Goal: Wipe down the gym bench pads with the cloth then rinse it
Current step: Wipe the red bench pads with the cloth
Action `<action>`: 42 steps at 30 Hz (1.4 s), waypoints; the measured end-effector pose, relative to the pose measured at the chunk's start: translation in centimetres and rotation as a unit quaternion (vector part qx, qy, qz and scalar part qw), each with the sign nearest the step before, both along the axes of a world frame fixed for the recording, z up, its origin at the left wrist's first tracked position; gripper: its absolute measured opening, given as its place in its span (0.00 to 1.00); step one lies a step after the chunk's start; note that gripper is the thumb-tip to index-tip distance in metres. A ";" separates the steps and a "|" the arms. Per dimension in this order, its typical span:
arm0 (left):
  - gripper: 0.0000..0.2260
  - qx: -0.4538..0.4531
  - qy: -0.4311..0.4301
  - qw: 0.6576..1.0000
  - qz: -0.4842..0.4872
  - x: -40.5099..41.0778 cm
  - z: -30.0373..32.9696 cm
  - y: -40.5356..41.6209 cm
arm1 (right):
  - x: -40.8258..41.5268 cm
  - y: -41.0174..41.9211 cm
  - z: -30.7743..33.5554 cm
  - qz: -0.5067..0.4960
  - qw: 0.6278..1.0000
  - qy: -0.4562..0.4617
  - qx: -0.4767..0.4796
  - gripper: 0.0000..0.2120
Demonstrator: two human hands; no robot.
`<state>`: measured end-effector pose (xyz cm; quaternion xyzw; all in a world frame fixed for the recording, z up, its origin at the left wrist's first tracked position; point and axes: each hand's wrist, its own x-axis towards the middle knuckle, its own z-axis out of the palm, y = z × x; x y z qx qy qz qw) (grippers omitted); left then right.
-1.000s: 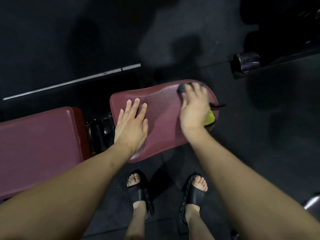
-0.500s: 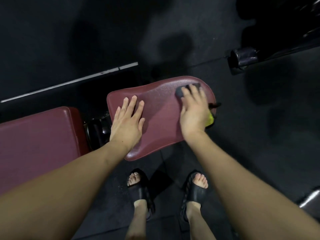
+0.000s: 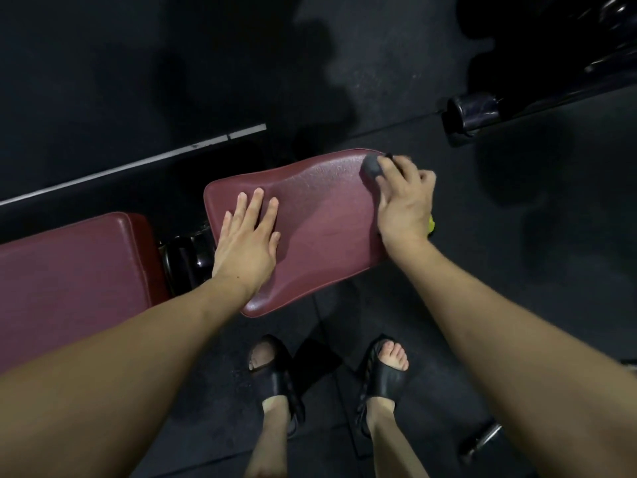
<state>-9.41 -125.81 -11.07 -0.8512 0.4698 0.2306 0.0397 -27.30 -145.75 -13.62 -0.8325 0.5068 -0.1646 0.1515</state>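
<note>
I see my left hand (image 3: 246,241) flat, fingers straight, on the maroon seat pad (image 3: 320,219); my right hand (image 3: 406,198) curls around the grey cloth (image 3: 371,167) at its far corner. Dark rubber floor (image 3: 138,81) surrounds; back pad (image 3: 69,277) lies left.

You are looking down at a dark rubber floor (image 3: 172,74) with a speckled surface and shadows lying across it. A thin pale strip (image 3: 138,163) runs slantwise over the floor from the left edge toward the middle. At the upper right you see a dark machine frame (image 3: 551,63), with a glossy black cylindrical end cap (image 3: 474,110) sticking out of it toward the floor. At the lower right edge a metal bar (image 3: 482,441) lies on the floor. Near the bottom, your two feet stand in black open-toed sandals (image 3: 279,377), side by side on the floor, toes showing.
</note>
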 end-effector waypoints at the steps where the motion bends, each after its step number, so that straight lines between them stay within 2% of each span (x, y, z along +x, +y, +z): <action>1: 0.26 0.001 0.003 1.000 0.001 0.0 0.1 0.0 | 0.2 1.5 0.2 -0.008 1.000 0.012 0.011 0.16; 5: 0.26 0.000 0.011 1.000 0.001 0.2 0.3 0.0 | -1.6 6.6 0.5 0.068 0.997 -0.003 0.031 0.16; 8: 0.26 -0.005 0.008 1.000 0.001 0.1 0.1 0.1 | -2.6 4.8 -0.1 0.122 0.992 0.005 0.022 0.16; 11: 0.26 -0.013 0.006 1.000 -0.001 0.3 -0.1 -0.1 | 0.3 -0.2 -0.3 0.059 0.998 -0.014 0.015 0.15; 14: 0.26 -0.013 0.003 1.000 -0.005 0.4 -0.2 0.0 | 2.8 -3.2 -0.1 0.011 0.998 -0.025 0.049 0.13; 20: 0.26 -0.027 0.012 1.000 -0.003 0.4 0.2 0.1 | -2.4 2.7 0.1 0.043 0.999 0.002 0.004 0.15; 23: 0.25 -0.055 0.020 0.998 -0.009 0.5 0.4 0.6 | -2.6 4.7 -0.2 -0.008 1.000 -0.008 -0.001 0.15; 25: 0.23 -0.079 0.023 0.997 -0.011 0.7 0.6 1.5 | -0.7 6.2 -0.3 -0.069 0.998 0.000 -0.005 0.15; 27: 0.22 -0.094 0.014 0.995 0.001 0.7 0.8 3.0 | 1.8 9.0 -0.2 -0.083 0.997 0.005 -0.001 0.15; 29: 0.22 -0.099 0.008 0.995 0.019 0.9 0.8 4.8 | 3.9 12.9 0.1 -0.014 1.000 -0.007 0.012 0.15; 31: 0.22 -0.091 0.005 0.996 0.022 1.2 0.8 6.2 | 4.8 16.0 0.6 0.103 0.994 -0.014 0.023 0.17; 33: 0.23 -0.075 0.003 0.997 0.010 1.2 0.8 7.2 | 4.0 15.7 0.7 0.209 0.978 -0.003 0.015 0.17; 35: 0.23 -0.063 0.003 0.998 0.004 1.1 0.8 7.7 | 1.9 12.6 0.3 0.251 0.968 -0.001 -0.005 0.16; 39: 0.24 -0.070 0.012 0.997 0.016 0.5 0.6 7.9 | -2.7 6.8 -0.4 0.137 0.989 -0.004 -0.055 0.14; 42: 0.24 -0.076 0.017 0.997 0.024 0.4 0.4 8.2 | -0.9 9.2 -0.5 0.004 0.999 -0.009 -0.033 0.15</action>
